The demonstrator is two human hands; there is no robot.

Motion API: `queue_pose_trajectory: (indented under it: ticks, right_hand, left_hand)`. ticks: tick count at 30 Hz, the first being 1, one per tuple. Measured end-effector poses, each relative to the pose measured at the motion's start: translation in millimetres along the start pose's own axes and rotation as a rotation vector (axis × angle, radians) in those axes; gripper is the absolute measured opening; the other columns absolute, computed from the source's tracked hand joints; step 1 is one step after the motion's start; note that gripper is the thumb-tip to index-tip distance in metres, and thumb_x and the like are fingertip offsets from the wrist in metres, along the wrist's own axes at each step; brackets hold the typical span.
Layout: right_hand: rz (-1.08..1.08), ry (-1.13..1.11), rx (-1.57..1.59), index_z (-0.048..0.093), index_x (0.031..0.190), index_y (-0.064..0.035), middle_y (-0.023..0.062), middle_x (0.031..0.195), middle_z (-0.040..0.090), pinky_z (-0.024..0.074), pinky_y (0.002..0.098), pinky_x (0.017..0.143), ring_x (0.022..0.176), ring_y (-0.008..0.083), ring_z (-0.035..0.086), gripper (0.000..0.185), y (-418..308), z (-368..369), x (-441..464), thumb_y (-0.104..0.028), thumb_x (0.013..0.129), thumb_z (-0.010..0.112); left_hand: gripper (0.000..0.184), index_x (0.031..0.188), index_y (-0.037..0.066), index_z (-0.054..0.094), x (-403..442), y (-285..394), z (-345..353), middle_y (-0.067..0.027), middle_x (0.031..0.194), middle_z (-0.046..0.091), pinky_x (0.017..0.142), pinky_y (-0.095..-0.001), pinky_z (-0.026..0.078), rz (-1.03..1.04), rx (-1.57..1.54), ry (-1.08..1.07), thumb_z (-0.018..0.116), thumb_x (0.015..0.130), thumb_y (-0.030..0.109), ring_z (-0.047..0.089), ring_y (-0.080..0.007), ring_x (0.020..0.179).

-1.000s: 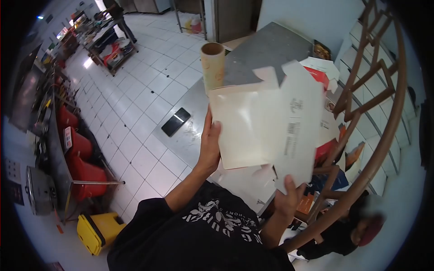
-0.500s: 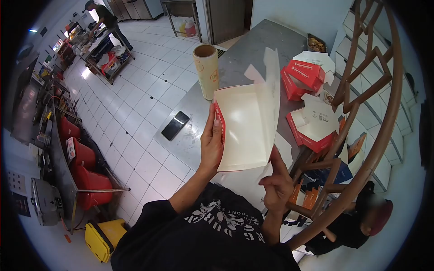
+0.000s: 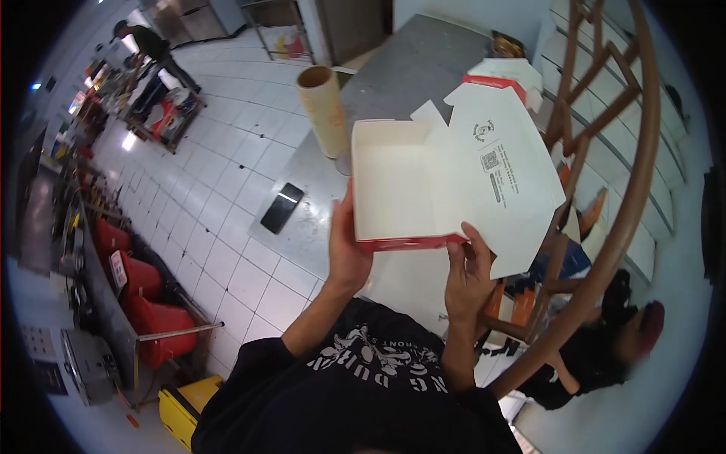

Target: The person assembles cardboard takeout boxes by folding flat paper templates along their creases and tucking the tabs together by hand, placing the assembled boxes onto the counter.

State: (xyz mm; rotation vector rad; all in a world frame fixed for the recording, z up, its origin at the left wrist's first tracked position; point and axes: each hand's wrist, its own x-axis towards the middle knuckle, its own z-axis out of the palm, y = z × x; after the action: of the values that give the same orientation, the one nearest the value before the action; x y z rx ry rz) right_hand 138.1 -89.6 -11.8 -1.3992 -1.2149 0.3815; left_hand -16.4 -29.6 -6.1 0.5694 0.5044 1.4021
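An open cardboard food box (image 3: 401, 185), white inside and red outside, is held up above the metal table. Its printed lid flap (image 3: 503, 166) is spread out to the right. My left hand (image 3: 349, 250) grips the box's left side and lower left corner, with the fingers partly hidden behind it. At the lower right corner, my right hand (image 3: 470, 272) pinches the box's front edge near the lid fold. Beyond the box, a large roll of film (image 3: 322, 113) stands upright. A black phone (image 3: 283, 208) lies on the table to the left.
The steel table (image 3: 423, 57) extends away from me. Behind the lid sits another red and white box (image 3: 503, 76). A brown metal railing (image 3: 643, 144) curves along the right, with a person (image 3: 582, 363) beyond it. Red buckets (image 3: 155, 325) line the left; another person (image 3: 155, 49) stands far back.
The box has turned so its inside and lid face me more. The lid has swung out to the right, covering the other boxes. My right hand has moved up onto the box's front edge.
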Motion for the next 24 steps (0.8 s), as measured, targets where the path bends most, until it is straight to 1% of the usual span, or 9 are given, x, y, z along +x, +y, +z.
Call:
queue_pose_trajectory:
  ticks: [2, 5, 6, 8, 9, 11, 14, 20, 24]
  right_hand:
    - [0.064, 0.213, 0.266, 0.060, 0.112, 0.0015, 0.0105, 0.103, 0.056, 0.0491, 0.0260, 0.078, 0.087, 0.0155, 0.059, 0.028, 2, 9, -1, -0.006, 0.085, 0.064]
    - [0.073, 0.230, 0.281, 0.057, 0.115, 0.0027, 0.0091, 0.107, 0.050, 0.0493, 0.0251, 0.077, 0.087, 0.0133, 0.057, 0.030, -4, 16, -4, -0.006, 0.087, 0.063]
    - [0.077, 0.243, 0.272, 0.057, 0.116, 0.0025, 0.0092, 0.107, 0.049, 0.0494, 0.0251, 0.077, 0.087, 0.0133, 0.057, 0.031, -3, 17, -5, -0.006, 0.087, 0.063]
    - [0.157, 0.218, 0.333, 0.057, 0.114, 0.0049, 0.0105, 0.110, 0.044, 0.0498, 0.0298, 0.083, 0.095, 0.0176, 0.056, 0.031, -3, 17, -7, -0.009, 0.088, 0.062]
    - [0.073, 0.223, 0.244, 0.059, 0.111, 0.0029, 0.0112, 0.105, 0.053, 0.0497, 0.0295, 0.082, 0.093, 0.0175, 0.058, 0.028, 2, 17, -6, -0.008, 0.086, 0.065]
    - [-0.009, 0.229, 0.151, 0.062, 0.107, 0.0009, 0.0118, 0.100, 0.061, 0.0496, 0.0292, 0.080, 0.091, 0.0173, 0.059, 0.026, 3, 15, -3, -0.007, 0.084, 0.067]
    - [-0.062, 0.185, 0.126, 0.064, 0.106, -0.0003, 0.0130, 0.096, 0.066, 0.0479, 0.0315, 0.083, 0.091, 0.0192, 0.061, 0.026, -1, 9, 4, -0.009, 0.082, 0.069]
    - [0.066, 0.076, 0.082, 0.064, 0.111, -0.0025, 0.0123, 0.104, 0.061, 0.0437, 0.0307, 0.087, 0.101, 0.0189, 0.054, 0.029, -3, 6, 7, -0.017, 0.086, 0.065]
    - [-0.068, -0.005, 0.072, 0.064, 0.108, -0.0017, 0.0147, 0.094, 0.067, 0.0487, 0.0290, 0.080, 0.086, 0.0194, 0.064, 0.024, -2, 3, 12, -0.013, 0.086, 0.064]
  left_hand:
    - [0.072, 0.141, -0.002, 0.025, -5, -7, 1, -0.0118, 0.136, 0.040, 0.104, -0.0355, 0.034, 0.011, 0.057, -0.039, 0.037, 0.094, 0.052, 0.040, -0.0195, 0.126]
    - [0.096, 0.143, -0.002, 0.014, -9, -17, 0, -0.0157, 0.141, 0.024, 0.105, -0.0384, 0.034, 0.295, 0.735, -0.049, 0.041, 0.084, 0.068, 0.034, -0.0269, 0.129]
    - [0.096, 0.143, -0.002, 0.014, -10, -18, 2, -0.0157, 0.141, 0.024, 0.105, -0.0384, 0.034, 0.291, 0.735, -0.052, 0.041, 0.084, 0.068, 0.034, -0.0269, 0.129]
    - [0.088, 0.144, -0.002, 0.011, -13, -18, 6, -0.0161, 0.140, 0.028, 0.098, -0.0356, 0.043, 0.261, 0.635, -0.066, 0.059, 0.087, 0.044, 0.041, -0.0252, 0.124]
    - [0.088, 0.144, -0.002, 0.011, -14, -15, 12, -0.0161, 0.140, 0.028, 0.098, -0.0356, 0.043, 0.255, 0.637, -0.064, 0.059, 0.087, 0.044, 0.041, -0.0252, 0.124]
    - [0.090, 0.145, 0.001, 0.008, -12, -6, 28, -0.0163, 0.138, 0.032, 0.091, -0.0331, 0.049, -0.042, 0.562, -0.067, 0.070, 0.081, 0.013, 0.046, -0.0236, 0.120]
    - [0.096, 0.145, 0.004, 0.005, -10, -4, 30, -0.0160, 0.137, 0.034, 0.090, -0.0330, 0.050, -0.101, 0.503, -0.025, 0.068, 0.074, -0.006, 0.048, -0.0228, 0.118]
    - [0.101, 0.146, 0.005, 0.003, -8, 2, 30, -0.0153, 0.138, 0.033, 0.092, -0.0334, 0.048, -0.123, 0.468, -0.075, 0.068, 0.070, -0.010, 0.046, -0.0228, 0.120]
    - [0.104, 0.146, 0.006, 0.002, -9, 0, 27, -0.0147, 0.138, 0.033, 0.093, -0.0332, 0.048, -0.142, 0.477, -0.092, 0.068, 0.068, -0.011, 0.045, -0.0225, 0.121]
